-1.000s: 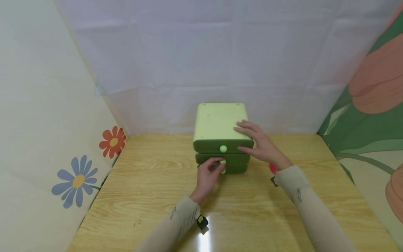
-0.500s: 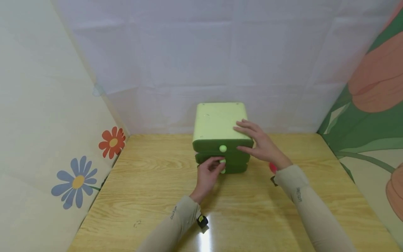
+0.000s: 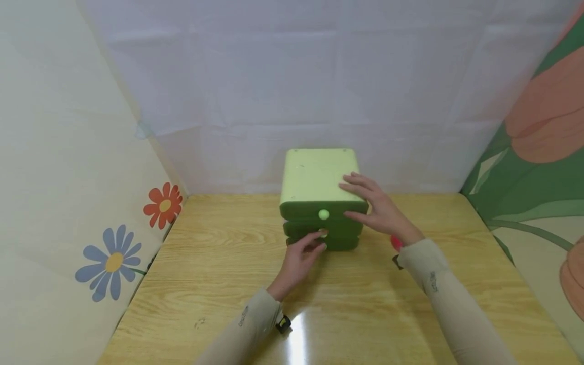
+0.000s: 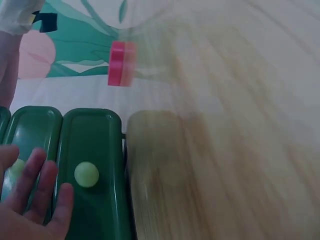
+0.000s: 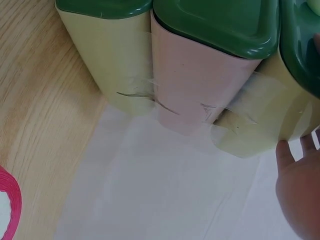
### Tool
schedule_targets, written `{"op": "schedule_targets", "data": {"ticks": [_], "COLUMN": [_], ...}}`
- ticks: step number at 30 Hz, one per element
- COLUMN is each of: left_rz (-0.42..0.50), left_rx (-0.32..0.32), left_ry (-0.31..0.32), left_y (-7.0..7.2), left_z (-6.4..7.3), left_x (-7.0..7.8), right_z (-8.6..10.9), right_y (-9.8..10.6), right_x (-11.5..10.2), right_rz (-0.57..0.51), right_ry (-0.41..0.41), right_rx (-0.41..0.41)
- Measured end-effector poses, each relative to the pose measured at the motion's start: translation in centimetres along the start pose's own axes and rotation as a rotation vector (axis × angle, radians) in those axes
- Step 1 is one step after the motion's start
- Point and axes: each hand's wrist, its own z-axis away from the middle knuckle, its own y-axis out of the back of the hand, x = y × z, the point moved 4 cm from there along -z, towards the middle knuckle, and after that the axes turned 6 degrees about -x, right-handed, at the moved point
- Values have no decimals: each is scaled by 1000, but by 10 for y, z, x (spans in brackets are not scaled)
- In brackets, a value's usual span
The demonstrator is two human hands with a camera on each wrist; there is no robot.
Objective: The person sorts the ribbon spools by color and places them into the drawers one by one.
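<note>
A small drawer cabinet [image 3: 321, 175] with a pale green top and dark green drawer fronts stands against the back sheet. My left hand [image 3: 294, 263] is in front of it, an index fingertip at the middle drawer's pale green knob [image 3: 323, 232] and the thumb lower and apart. In the left wrist view, that hand's fingers [image 4: 37, 182] spread before the drawer fronts, with the bottom drawer's knob [image 4: 86, 174] uncovered. My right hand [image 3: 378, 205] rests at the cabinet's upper right edge, fingers on the top and thumb at the upper drawer front. All the drawer fronts look pushed in.
A pink-rimmed roll [image 5: 10, 205] stands on the wooden table [image 3: 205, 284] right of the cabinet, partly behind my right wrist in the head view. Strips of clear tape [image 5: 235, 107] join the cabinet's side sections. Flower-printed panels [image 3: 114, 263] flank the table.
My left hand has drawn slightly back and to the left, and its thumb has come off the middle knob. My right hand and the cabinet have stayed put.
</note>
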Motion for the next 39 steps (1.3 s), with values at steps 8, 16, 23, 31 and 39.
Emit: {"op": "schedule_targets", "data": {"ticks": [8,16,23,31,39], "left_rz": [-12,208,354,274,279], "left_rx": [-163,-164,-135,29,198], "left_ry": [41,203,327,321,342], "left_y": [3,0,-16,-24,-29], "left_z": [9,11,12,8,3], "left_x": [-10,-26,-33,-33,-37], "right_z": [-2,-3,0,0,0], "right_y": [1,2,0,-2,-2], "right_x": [1,2,2,2,2], "right_rz": [-1,-2,-9,-26,-20], "right_ry": [-7,12,-11,-10,-2], "right_rx": [-6,10,2,4,8]}}
